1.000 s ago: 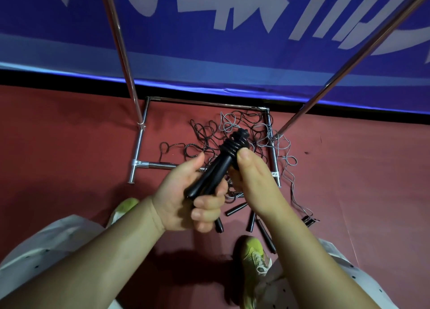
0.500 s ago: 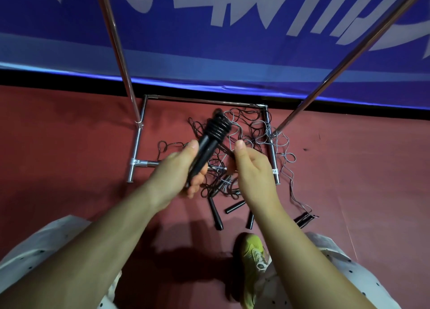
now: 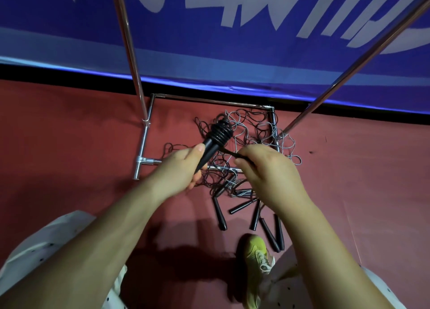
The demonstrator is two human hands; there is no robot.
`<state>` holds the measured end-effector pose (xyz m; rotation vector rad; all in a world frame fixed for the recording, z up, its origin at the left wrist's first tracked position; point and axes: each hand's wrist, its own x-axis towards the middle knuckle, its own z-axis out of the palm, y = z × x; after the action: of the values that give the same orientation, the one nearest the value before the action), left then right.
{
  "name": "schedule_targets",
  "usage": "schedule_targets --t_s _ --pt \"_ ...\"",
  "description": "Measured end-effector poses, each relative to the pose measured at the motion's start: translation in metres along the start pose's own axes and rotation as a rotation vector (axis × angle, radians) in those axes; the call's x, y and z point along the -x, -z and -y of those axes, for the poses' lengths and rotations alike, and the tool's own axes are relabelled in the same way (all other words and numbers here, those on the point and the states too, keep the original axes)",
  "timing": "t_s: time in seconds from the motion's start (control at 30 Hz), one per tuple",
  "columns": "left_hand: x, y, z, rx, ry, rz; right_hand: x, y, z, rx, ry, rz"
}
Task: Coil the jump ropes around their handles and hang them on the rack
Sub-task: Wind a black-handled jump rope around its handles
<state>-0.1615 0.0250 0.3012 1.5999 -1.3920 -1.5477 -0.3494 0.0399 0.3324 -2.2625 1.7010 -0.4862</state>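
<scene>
A blue banner [image 3: 209,41] with pale lettering fills the far side, above a red floor [image 3: 69,134]. On the floor stands the chrome rack [image 3: 149,113]: a rectangular base frame of tubes, with two uprights rising from its left and right sides toward the viewer.

Inside and over the near edge of that frame lies a tangled pile of jump ropes [image 3: 253,131], thin dark and grey cords looped over each other, spilling past the right tube. Their loose black handles [image 3: 220,212] lie fanned out on the floor nearer the viewer, close to a yellow-green shoe [image 3: 256,257].

Above the pile, the left hand [image 3: 179,171] grips the lower end of a pair of black handles [image 3: 209,148] held tilted up and away. Black cord is wound in tight, neat rings around their far end, making a bulging coil [image 3: 221,131]. The right hand [image 3: 267,169], just beside it, pinches the free end of cord [image 3: 232,154], which runs taut from the coil to its fingertips. The hands are apart.
</scene>
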Motion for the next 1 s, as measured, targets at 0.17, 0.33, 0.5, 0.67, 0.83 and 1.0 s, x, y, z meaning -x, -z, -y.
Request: schedule_targets --t_s 0.17,0.33,0.5,0.67,0.83,1.0 --pt "0.0 -0.001 -0.002 0.186 -0.038 0.076 0.004 -0.002 -0.006 -0.021 0.072 0.056" --pt "0.001 -0.001 -0.005 0.265 -0.062 0.137 0.001 0.006 0.007 -0.93 -0.38 0.267" --pt "0.0 -0.008 -0.003 0.282 -0.099 0.169 0.001 -0.006 0.017 -1.179 -0.564 0.487" --pt "-0.002 -0.004 0.001 0.233 -0.074 0.086 -0.003 -0.016 0.015 -1.159 -0.602 0.335" --pt "-0.006 -0.002 0.016 -0.218 -0.192 -0.014 0.0 -0.021 0.016 -0.652 -0.45 0.279" --pt "-0.003 -0.01 0.014 -0.794 -0.314 -0.112 -0.002 -0.024 0.018 -0.635 -0.642 0.289"
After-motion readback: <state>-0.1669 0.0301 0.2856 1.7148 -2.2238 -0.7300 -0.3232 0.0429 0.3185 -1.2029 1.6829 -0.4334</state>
